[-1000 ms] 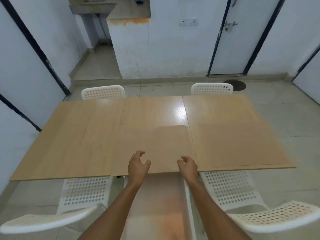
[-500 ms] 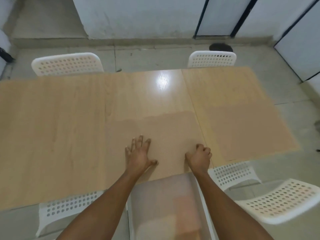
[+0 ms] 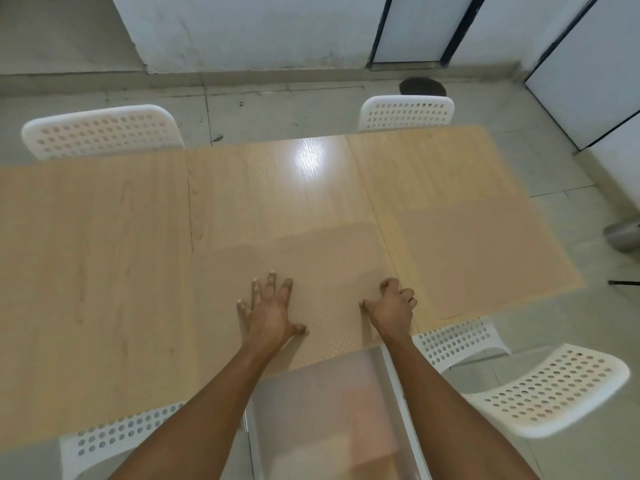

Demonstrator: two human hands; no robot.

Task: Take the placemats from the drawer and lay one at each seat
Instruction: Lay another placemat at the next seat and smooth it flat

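Observation:
A tan textured placemat [image 3: 311, 261] lies flat on the wooden table [image 3: 97, 254] at the near middle edge. My left hand [image 3: 270, 313] rests flat on it with fingers spread. My right hand [image 3: 393, 306] sits at the mat's right edge with fingers curled; whether it pinches the mat is unclear. A second tan placemat [image 3: 485, 258] lies flat to the right, at the table's near right corner. Below the table edge, between my forearms, a translucent drawer [image 3: 322, 410] stands pulled out.
White perforated chairs stand around the table: far left [image 3: 100, 131], far right [image 3: 407, 112], near right [image 3: 554, 389] and near left [image 3: 114, 441]. A dark round mat [image 3: 422, 86] lies on the floor by the door. A metal object [image 3: 623, 233] sits at the right edge.
Both hands moved forward from the mat's near edge onto the mat. My left hand opened flat. The view tilted down and closer to the table.

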